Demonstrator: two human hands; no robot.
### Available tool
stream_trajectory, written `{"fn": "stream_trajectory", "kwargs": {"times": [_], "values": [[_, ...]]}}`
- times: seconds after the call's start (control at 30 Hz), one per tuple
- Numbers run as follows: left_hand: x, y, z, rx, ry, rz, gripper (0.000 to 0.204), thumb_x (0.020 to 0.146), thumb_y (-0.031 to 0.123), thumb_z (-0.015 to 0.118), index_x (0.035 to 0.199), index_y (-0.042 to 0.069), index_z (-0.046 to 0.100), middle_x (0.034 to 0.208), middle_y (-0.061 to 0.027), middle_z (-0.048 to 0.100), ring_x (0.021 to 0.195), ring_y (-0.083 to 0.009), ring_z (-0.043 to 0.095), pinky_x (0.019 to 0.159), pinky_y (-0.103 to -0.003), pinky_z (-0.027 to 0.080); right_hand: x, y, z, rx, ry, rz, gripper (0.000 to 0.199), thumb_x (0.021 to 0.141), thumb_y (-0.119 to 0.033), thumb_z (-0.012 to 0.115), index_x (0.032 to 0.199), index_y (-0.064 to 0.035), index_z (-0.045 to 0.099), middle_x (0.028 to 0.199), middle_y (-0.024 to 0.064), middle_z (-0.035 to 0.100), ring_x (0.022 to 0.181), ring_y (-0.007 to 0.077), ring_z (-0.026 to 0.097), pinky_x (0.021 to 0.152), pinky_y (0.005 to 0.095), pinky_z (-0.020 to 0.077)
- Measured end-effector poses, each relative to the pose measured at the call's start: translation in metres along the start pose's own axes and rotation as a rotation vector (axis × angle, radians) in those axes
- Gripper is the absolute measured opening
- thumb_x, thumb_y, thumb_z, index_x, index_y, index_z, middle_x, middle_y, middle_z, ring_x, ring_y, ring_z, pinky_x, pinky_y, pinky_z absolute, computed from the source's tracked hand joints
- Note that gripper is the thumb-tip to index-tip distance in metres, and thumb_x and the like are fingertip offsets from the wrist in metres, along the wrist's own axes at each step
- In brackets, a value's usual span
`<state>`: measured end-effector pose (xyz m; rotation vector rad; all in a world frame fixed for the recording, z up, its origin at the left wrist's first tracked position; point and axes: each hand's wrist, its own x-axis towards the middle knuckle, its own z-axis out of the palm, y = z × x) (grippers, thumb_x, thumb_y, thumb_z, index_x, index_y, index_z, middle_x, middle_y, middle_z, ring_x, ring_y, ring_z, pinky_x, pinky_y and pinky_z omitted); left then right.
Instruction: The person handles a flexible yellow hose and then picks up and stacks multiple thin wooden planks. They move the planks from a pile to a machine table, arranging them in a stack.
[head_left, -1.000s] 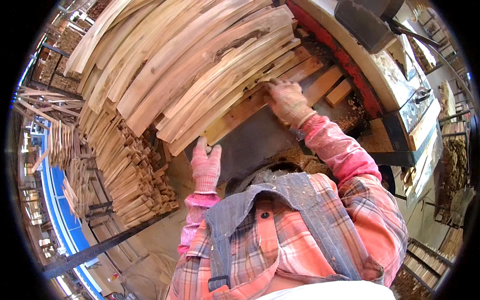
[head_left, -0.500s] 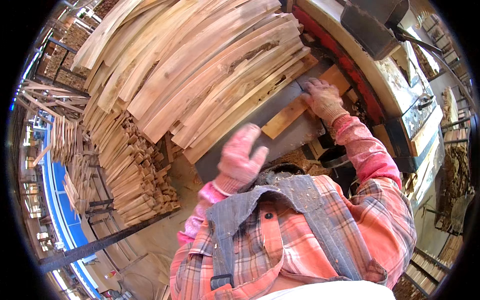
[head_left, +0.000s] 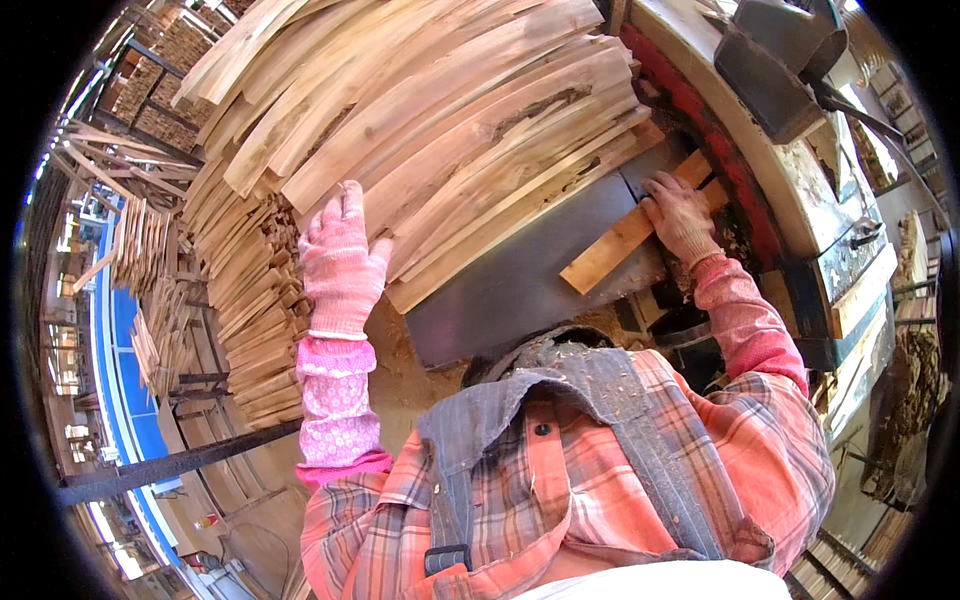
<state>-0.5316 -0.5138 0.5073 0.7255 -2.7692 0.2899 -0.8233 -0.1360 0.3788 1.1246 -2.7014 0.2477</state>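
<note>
My left hand [head_left: 342, 262], in a pink knitted glove, is raised with fingers spread against the near edge of a big pile of rough wooden slats [head_left: 450, 130]. My right hand [head_left: 682, 215], in a dusty glove, presses flat on a short wooden board [head_left: 620, 245] that lies on the grey metal machine table [head_left: 520, 295]. The board's far end points toward the red guard [head_left: 720, 160] of the machine. Neither hand is closed around anything.
A large machine housing [head_left: 800, 190] with a dark hood stands at the right. Lower stacks of cut slats [head_left: 250, 300] fill the left side, beside a dark steel bar [head_left: 170, 465]. Sawdust covers the floor near the table.
My left hand has risen from near my chest up to the slat pile. My right hand has pushed the short board further toward the red guard.
</note>
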Motion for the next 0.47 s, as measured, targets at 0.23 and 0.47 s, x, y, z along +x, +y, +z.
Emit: {"fn": "stream_trajectory", "kwargs": {"times": [0.23, 0.47], "values": [[0.005, -0.014, -0.010, -0.185, 0.087, 0.111, 0.073, 0.072, 0.022, 0.086, 0.138, 0.009, 0.056, 0.128, -0.0155, 0.059, 0.122, -0.0351, 0.054, 0.106, -0.047, 0.043, -0.043, -0.135, -0.021, 0.083, -0.137, -0.272, 0.061, 0.085, -0.043, 0.069, 0.134, -0.0094, 0.058, 0.139, 0.0114, 0.056, 0.131, 0.0335, 0.051, 0.111, 0.0558, 0.0345], [0.027, 0.002, -0.023, -0.719, -0.163, 0.036, 0.064, 0.072, 0.014, 0.085, 0.132, 0.006, 0.063, 0.135, -0.0150, 0.062, 0.126, -0.0292, 0.059, 0.109, -0.037, 0.045, -0.023, -0.140, -0.007, 0.147, -0.194, -0.148, 0.072, 0.080, -0.047, 0.071, 0.138, -0.0085, 0.055, 0.146, 0.0127, 0.052, 0.138, 0.0319, 0.044, 0.118, 0.0586, 0.0245]]}}
